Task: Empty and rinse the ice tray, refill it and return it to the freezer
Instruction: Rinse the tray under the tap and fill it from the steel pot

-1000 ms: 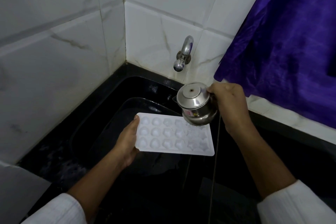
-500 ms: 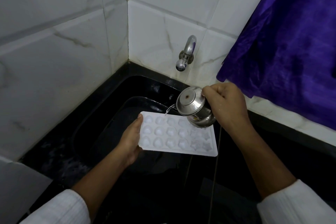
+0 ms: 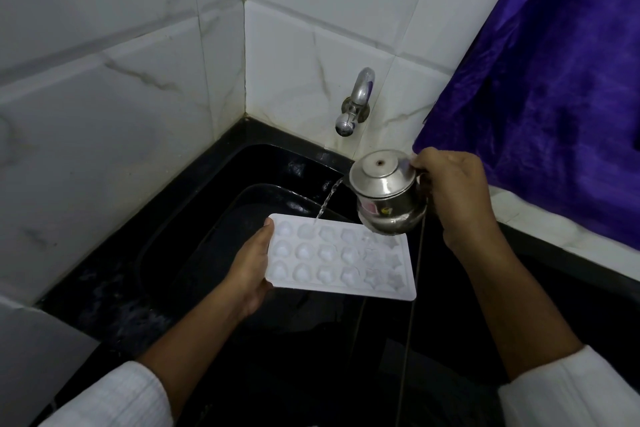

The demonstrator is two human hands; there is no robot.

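The left hand (image 3: 249, 267) is gripping the white ice tray (image 3: 341, 256) by its left short edge, thumb on the rim and fingers hidden beneath, holding it above the black sink (image 3: 263, 163). Beyond it, the right hand (image 3: 453, 194) is curling its fingers round the tilted steel pot's (image 3: 388, 194) handle. The water stream (image 3: 327, 199), longer than half a second ago, is falling into the tray's far row.
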